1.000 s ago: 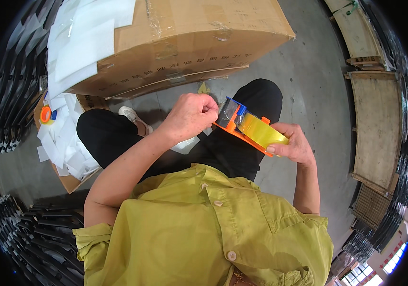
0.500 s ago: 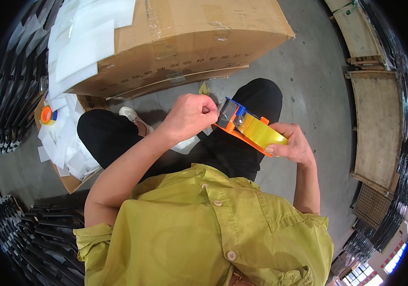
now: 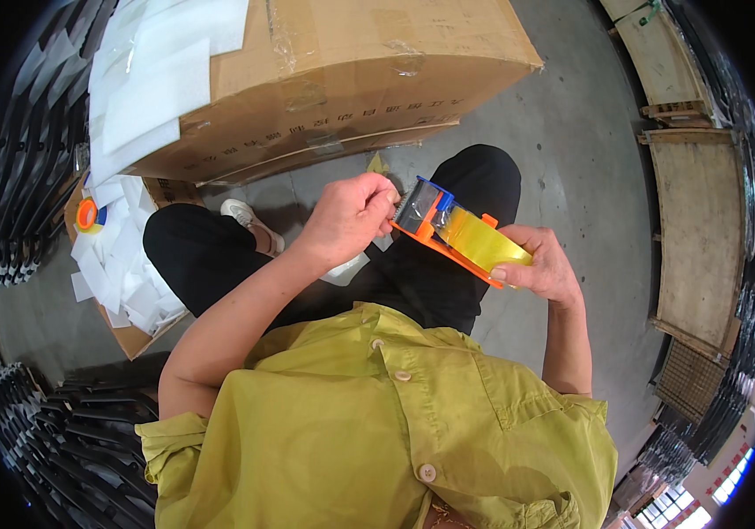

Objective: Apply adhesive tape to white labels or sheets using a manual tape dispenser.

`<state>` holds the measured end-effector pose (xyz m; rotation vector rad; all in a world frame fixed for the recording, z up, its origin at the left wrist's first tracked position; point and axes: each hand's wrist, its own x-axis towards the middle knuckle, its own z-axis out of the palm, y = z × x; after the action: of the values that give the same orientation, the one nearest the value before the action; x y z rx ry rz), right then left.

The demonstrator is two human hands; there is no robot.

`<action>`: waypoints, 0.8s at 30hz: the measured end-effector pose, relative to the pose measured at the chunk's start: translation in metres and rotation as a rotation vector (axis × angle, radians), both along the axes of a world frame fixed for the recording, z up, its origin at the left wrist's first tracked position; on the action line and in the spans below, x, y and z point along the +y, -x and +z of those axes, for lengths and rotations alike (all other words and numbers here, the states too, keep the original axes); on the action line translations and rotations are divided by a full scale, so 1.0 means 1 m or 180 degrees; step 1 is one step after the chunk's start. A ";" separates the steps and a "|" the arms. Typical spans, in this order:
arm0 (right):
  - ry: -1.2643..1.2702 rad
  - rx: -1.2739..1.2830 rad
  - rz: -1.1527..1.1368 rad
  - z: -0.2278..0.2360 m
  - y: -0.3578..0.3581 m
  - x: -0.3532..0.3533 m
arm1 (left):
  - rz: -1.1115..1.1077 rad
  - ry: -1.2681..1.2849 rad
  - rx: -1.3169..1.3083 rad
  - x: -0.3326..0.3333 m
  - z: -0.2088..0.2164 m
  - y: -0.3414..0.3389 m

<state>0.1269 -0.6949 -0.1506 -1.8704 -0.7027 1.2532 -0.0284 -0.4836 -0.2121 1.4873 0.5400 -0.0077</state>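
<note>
Over my lap, my right hand (image 3: 543,267) grips an orange and blue tape dispenser (image 3: 426,231) by its right end, the thumb on top. A roll of yellowish packing tape (image 3: 481,240) sits in it. Its toothed cutting edge faces left, beside my left hand (image 3: 355,216). The fingers of that hand are pinched together right at this edge. Whether they hold the tape's end cannot be made out, since clear tape would barely show here.
A large cardboard box (image 3: 342,101) stands ahead, white foam sheets (image 3: 161,88) on its left. Loose foam pieces (image 3: 130,256) fill an open carton at left, with an orange-cored tape roll (image 3: 86,213) on them. Black parts (image 3: 86,423) are stacked at left; wooden crates (image 3: 695,229) line the right.
My left hand has shifted slightly left, and the dispenser's toothed end has tilted a little. The right hand keeps its grip.
</note>
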 end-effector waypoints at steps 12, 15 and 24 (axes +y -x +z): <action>0.0077 0.0049 0.0000 0.005 0.002 0.002 | -0.0079 -0.1196 -0.0040 -0.004 0.008 -0.006; 0.0096 0.0061 0.0003 0.004 0.000 0.002 | 0.0023 -0.1203 -0.0156 -0.005 0.002 -0.005; -0.0024 0.0050 -0.0028 0.000 0.002 0.001 | 0.0053 -0.0696 -0.0044 -0.002 0.009 -0.007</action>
<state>0.1246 -0.6937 -0.1502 -1.8536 -0.6891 1.2567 -0.0217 -0.4859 -0.2027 1.6942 0.5554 0.0768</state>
